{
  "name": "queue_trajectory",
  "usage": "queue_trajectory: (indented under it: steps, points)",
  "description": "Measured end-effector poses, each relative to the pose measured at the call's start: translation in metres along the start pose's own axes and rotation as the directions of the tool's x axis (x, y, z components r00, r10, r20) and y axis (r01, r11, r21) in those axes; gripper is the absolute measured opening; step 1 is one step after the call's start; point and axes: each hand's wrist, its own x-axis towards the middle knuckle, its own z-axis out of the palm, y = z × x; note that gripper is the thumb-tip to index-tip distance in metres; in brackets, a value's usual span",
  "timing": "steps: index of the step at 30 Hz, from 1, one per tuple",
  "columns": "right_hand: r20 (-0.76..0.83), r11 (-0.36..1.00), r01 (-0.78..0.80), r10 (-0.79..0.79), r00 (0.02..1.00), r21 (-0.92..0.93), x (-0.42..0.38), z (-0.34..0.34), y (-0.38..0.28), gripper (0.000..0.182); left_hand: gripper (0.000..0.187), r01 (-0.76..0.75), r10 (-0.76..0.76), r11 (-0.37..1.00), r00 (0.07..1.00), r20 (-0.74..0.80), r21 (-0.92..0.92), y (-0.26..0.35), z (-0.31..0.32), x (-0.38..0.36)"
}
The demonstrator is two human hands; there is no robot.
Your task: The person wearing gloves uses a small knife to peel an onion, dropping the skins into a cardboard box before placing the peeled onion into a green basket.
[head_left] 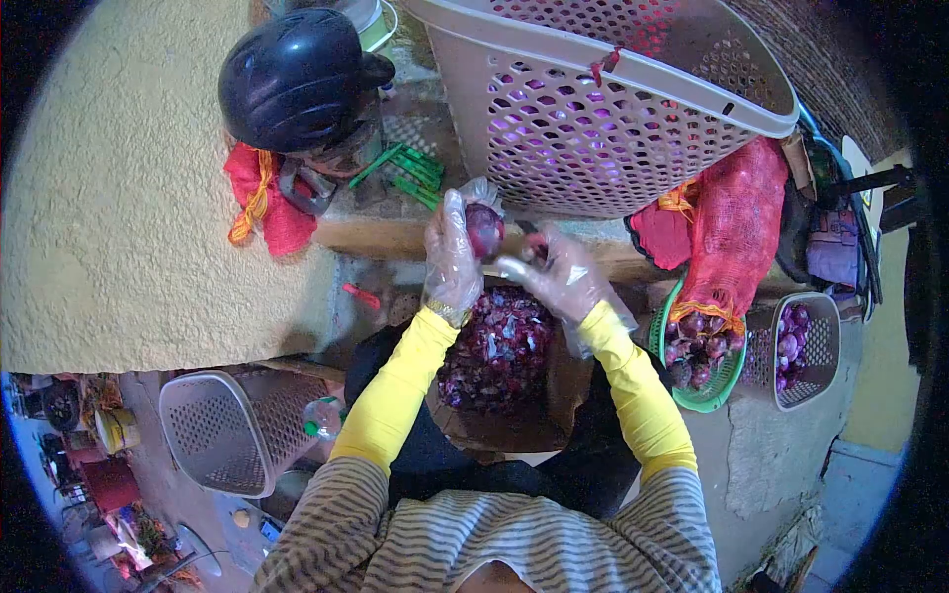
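In my gloved left hand (454,259) I hold a red onion (484,230), my fingers wrapped round its far side. My right hand (561,275), also in a clear plastic glove, is curled just right of the onion. A small dark and reddish thing shows at its fingers, too blurred to make out. Below both hands, between my knees, a cardboard box (509,435) holds a heap of purple onion skins (497,346). Yellow sleeves cover both forearms.
Ahead stands a large perforated basket (603,148) with onions inside. To the right are a red mesh sack (736,227), a green basket (712,395) of onions and a smaller crate (811,346). A grey basket (213,435) and a black helmet (292,79) are left.
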Motion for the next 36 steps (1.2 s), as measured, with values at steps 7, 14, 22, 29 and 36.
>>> queue_trajectory:
  steps: [7, 14, 22, 29, 36]
  points:
    - [0.02, 0.962, -0.092, 0.101, 0.995, -0.258, 0.001, -0.013, -0.032, 0.07, 0.045, -0.131, 0.145, 0.963, 0.988, -0.044, 0.234, -0.009, -0.002, 0.002]
    - [-0.018, 0.947, -0.041, 0.038, 0.999, -0.319, 0.002, -0.005, -0.027, 0.067, 0.039, -0.196, 0.243, 0.89, 0.968, -0.066, 0.412, 0.01, 0.017, -0.012]
    - [-0.033, 0.932, -0.051, 0.042, 0.999, -0.359, 0.001, -0.002, -0.025, 0.065, 0.039, -0.179, 0.231, 0.902, 0.969, -0.089, 0.393, 0.005, 0.015, -0.01]
    - [-0.037, 0.919, -0.082, 0.074, 0.997, -0.386, 0.004, 0.0, -0.028, 0.063, 0.039, -0.21, 0.282, 0.851, 0.956, -0.08, 0.482, 0.01, 0.013, -0.01]
    - [-0.027, 0.935, -0.092, 0.088, 0.996, -0.342, 0.005, 0.005, -0.023, 0.073, 0.041, -0.146, 0.213, 0.917, 0.966, -0.146, 0.371, 0.008, 0.013, -0.009]
